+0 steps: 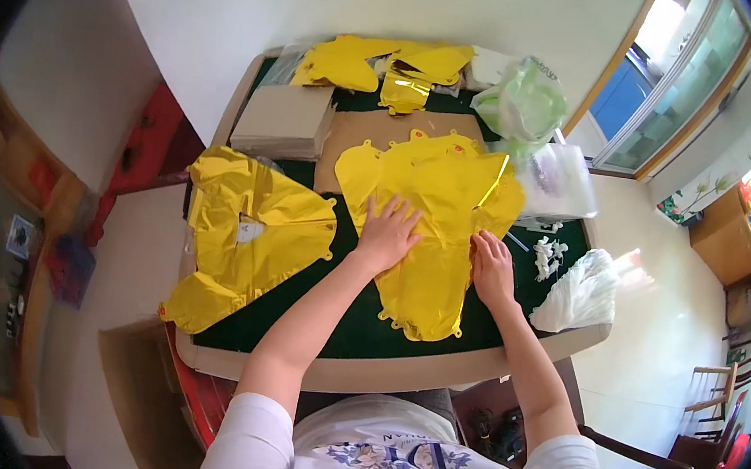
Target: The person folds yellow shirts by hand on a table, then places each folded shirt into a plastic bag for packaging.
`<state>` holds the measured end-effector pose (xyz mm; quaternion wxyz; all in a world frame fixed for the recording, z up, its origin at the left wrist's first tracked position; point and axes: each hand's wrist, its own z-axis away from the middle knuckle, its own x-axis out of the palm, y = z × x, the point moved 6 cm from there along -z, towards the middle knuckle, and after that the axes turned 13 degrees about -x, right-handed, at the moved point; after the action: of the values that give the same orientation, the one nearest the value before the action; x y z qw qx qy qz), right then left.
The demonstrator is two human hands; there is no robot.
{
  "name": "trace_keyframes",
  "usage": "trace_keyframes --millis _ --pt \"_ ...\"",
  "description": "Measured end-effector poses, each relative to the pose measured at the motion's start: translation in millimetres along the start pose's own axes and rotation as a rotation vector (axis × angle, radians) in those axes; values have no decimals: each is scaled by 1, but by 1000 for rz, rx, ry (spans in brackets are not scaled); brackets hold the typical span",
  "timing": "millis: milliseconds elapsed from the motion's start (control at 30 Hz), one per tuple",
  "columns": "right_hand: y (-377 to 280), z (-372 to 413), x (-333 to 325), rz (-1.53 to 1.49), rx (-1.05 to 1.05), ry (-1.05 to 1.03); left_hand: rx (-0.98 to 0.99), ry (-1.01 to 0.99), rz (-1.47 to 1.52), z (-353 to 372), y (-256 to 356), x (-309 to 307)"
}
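Observation:
A flat gold foil balloon (429,240) lies in front of me, partly over a brown cardboard sheet (349,128). Small tabs stick out along its edges. My left hand (387,236) rests on its left half, palm down with the fingers spread. At its right edge is my right hand (491,268), fingers bent together on the foil rim; the fingertips are partly hidden. More gold foil balloons (278,212) lie folded to the left, with a small white label (249,230) among them.
At the back are further gold foil pieces (347,60), a stack of cardboard sheets (282,122) and a greenish plastic bag (524,104). Clear plastic bags (557,184), white scraps (548,256) and a white bag (579,295) line the right side. A cardboard box (134,392) stands below left.

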<state>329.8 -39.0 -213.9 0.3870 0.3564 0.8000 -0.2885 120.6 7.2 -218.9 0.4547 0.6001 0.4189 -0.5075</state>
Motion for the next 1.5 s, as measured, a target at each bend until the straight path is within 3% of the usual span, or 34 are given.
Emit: trace_keyframes --millis 133,333,400,500,633,767,833,900,1000,1100,1200,1400,1500 --pt "-3 -3 -6 -33 44 29 -119 14 -40 7 -14 0" --pt "-5 -2 -7 -15 9 35 -293 248 312 60 -31 -18" --pt "-8 -5 -9 -6 8 35 -276 290 317 85 -42 -6" --pt "-9 -5 -9 -5 10 40 -219 184 309 102 -41 -7" --pt "-7 -5 -7 -1 23 38 -137 252 252 104 -33 -19" --pt "-8 -2 -8 9 -3 37 -157 326 495 60 -41 -16" --pt "-10 -5 -9 29 -14 33 -393 147 668 17 -40 -14" --pt "-10 -4 -7 26 -6 25 -565 -27 574 -15 -25 -17" --pt "-6 -2 -5 44 -8 5 -525 -26 344 -27 9 -40" --pt "-6 -2 -8 22 18 -18 -615 -140 387 -41 8 -14" --pt "-8 -1 -4 23 29 -37 -598 -148 612 -45 1 1" --pt "-2 -1 -1 10 27 -43 -633 315 914 -28 -47 -7" --pt "-3 -1 -1 8 33 -36 -724 277 959 -14 -59 -9"
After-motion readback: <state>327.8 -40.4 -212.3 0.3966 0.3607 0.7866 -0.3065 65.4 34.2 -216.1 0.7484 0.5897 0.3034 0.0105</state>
